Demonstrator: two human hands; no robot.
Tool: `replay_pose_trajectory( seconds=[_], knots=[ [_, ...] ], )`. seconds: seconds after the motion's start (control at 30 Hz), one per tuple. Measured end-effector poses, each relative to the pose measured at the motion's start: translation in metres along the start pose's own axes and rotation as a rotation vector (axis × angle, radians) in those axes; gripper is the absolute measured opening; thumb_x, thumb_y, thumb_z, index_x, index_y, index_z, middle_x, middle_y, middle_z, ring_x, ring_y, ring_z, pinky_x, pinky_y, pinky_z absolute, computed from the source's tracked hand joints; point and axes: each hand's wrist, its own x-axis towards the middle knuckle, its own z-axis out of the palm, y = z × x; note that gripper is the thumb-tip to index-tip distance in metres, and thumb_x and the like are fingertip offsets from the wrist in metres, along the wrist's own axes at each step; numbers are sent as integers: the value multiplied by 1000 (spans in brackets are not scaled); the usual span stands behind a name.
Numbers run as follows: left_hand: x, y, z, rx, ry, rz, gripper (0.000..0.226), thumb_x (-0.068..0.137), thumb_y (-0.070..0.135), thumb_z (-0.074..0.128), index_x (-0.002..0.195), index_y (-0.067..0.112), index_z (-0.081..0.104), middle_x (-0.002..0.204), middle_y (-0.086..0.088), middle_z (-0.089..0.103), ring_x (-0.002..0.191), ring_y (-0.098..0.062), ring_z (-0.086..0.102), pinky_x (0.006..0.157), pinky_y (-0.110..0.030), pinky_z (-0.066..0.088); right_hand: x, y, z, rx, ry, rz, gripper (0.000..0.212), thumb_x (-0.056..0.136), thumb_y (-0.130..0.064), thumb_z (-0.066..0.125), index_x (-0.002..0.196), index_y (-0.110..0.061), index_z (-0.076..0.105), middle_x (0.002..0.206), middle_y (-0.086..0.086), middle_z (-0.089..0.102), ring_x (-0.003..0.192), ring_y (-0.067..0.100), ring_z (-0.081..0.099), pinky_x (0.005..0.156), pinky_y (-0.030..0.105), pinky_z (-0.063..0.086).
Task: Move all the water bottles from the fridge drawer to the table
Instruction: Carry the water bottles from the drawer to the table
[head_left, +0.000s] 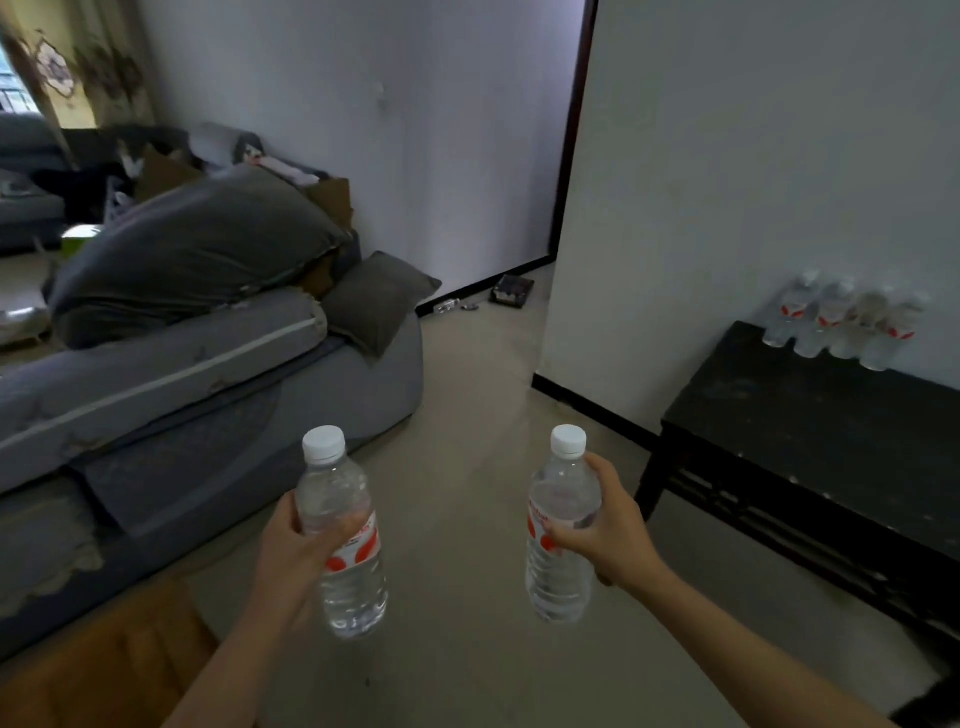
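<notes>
Carrying one upright bottle gripped in the left hand (291, 551) and one in the right hand (610, 540), set both beside the row of bottles (841, 325) on the black table (810, 415).

Two water bottles (353, 587) carried; four standing bottles (835, 323), I think, though blurred; one table (810, 415); one sofa (208, 364).

A clear, white-capped water bottle (340, 488) with a red-and-white label is held upright in the left hand (298, 551), well short of the black table (810, 426). Its twin (563, 499) is upright in the right hand (608, 530), nearer the table. Four more bottles (841, 322) stand in a touching row along the table's back edge.
</notes>
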Motion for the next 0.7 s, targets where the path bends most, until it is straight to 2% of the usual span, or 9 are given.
replay_pose_trajectory(
  seconds=[0.07, 0.17, 0.3, 0.43, 0.5, 0.57, 0.63, 0.7],
  knots=[
    [32, 0, 1, -5, -16, 6, 32, 72, 5, 71, 95, 19, 54, 89, -3, 63, 77, -19, 62, 61, -28, 46, 27, -2, 12, -17, 2, -6, 72, 61, -16, 82, 105, -48, 35, 105, -23, 50, 96, -1, 54, 73, 17, 48],
    [91, -1, -2, -20, -61, 4, 39, 71, 5, 72, 105, 11, 54, 92, -8, 64, 80, -23, 64, 62, -30, 49, 74, -4, 36, -38, 30, -14, 71, 63, -14, 81, 107, -44, 34, 104, -24, 49, 95, -1, 53, 73, 16, 47],
    [170, 10, -2, 6, -141, 22, 33, 69, 7, 75, 92, 21, 55, 91, -8, 65, 81, -25, 65, 65, -33, 50, 135, -17, 59, -57, 84, 2, 71, 62, -11, 81, 107, -43, 36, 105, -22, 49, 94, 1, 54, 70, 16, 49],
    [244, 22, 9, 42, -241, 37, 36, 69, 10, 76, 94, 24, 55, 91, -4, 65, 84, -24, 65, 66, -32, 50, 183, -22, 74, -68, 159, 20, 72, 63, -10, 82, 105, -44, 35, 106, -22, 47, 91, -2, 53, 67, 10, 49],
    [266, 17, 19, 46, -293, 10, 42, 61, 24, 83, 92, 26, 56, 91, -4, 66, 84, -24, 65, 68, -33, 51, 195, -16, 75, -70, 158, 59, 74, 63, -10, 82, 110, -42, 34, 108, -22, 46, 93, -1, 53, 67, 10, 49],
    [283, 12, 34, 63, -326, -44, 61, 39, 43, 82, 92, 28, 56, 92, -4, 67, 83, -23, 66, 73, -38, 53, 205, -6, 74, -85, 171, 106, 78, 62, -10, 82, 114, -40, 32, 109, -23, 45, 95, -1, 52, 67, 8, 48],
    [302, 4, 55, 85, -374, -88, 70, 31, 45, 85, 92, 27, 56, 93, -5, 67, 82, -24, 66, 75, -41, 53, 219, 7, 68, -109, 195, 149, 77, 62, -10, 82, 113, -40, 33, 109, -21, 47, 97, -2, 51, 67, 5, 46],
    [318, -1, 79, 128, -415, -124, 75, 32, 49, 85, 97, 24, 57, 96, -6, 68, 85, -26, 67, 80, -47, 54, 231, 21, 59, -115, 221, 179, 77, 61, -9, 82, 115, -36, 34, 108, -20, 49, 97, -4, 51, 67, 3, 44]
  ],
)
